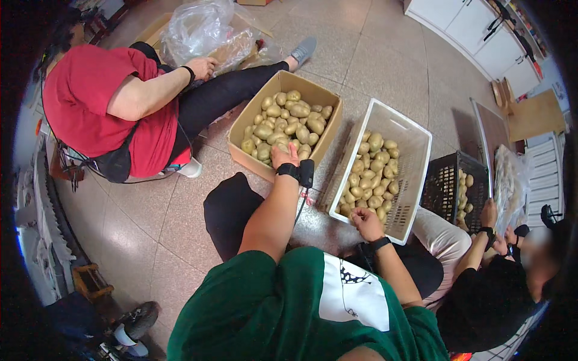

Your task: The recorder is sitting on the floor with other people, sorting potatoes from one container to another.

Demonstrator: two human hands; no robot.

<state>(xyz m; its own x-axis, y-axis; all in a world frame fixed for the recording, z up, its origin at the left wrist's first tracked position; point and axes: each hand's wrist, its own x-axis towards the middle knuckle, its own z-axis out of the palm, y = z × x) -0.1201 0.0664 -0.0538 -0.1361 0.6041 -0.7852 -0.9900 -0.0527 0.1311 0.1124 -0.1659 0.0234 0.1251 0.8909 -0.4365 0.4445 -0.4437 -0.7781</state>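
My left hand (285, 155) is in the near part of an open cardboard box (332, 131), its fingers over the potatoes (275, 119) that fill it. One potato lies partly under those fingers; whether they grip it is hidden. My right hand (368, 224) is at the near edge of a white plastic crate (417, 135), fingers curled beside the potatoes (372, 173) inside. I cannot make out whether it holds one. The box and the crate stand side by side on the tiled floor, the crate to the right.
A person in a red shirt (104, 94) sits at left, a leg stretched behind the box, near clear plastic bags (198, 36). On the right, beside a black crate (440, 185) of potatoes, is a person in black (492, 302). White cabinets (474, 36) line the back right.
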